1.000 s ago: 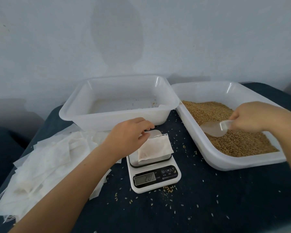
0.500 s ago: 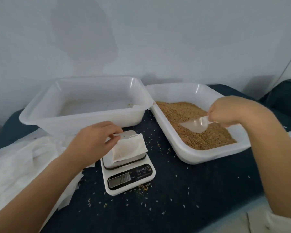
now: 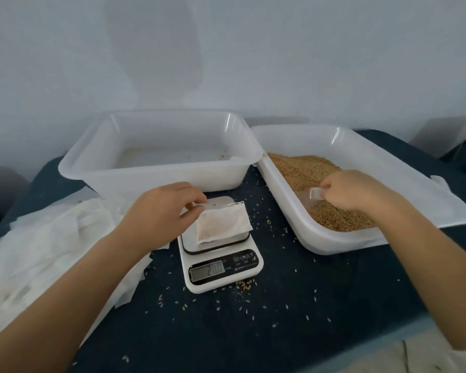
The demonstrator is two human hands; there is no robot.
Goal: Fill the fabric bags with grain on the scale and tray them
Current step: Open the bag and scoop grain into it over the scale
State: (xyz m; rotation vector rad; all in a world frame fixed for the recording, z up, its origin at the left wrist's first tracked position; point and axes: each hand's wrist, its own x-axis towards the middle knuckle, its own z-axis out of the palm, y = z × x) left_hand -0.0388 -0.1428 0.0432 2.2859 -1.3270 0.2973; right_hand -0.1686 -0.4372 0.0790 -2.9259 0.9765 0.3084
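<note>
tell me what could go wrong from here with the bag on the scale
1. The bag overhangs the scale platform on its right side, and the left hand pinches only its top edge, so it could slip off.
2. The right hand holds the scoop down in the grain; carrying it across may spill more, as loose grains already litter the cloth.
3. The left hand's pull on the bag may skew the reading.

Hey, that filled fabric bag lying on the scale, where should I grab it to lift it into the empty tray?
Probably by the gathered drawstring end of the fabric bag, coming from the far-left side. It lies flat on the scale with its mouth facing the empty tray, and the left hand already pinches there. Lifting by the mouth should keep the grain inside.
</note>
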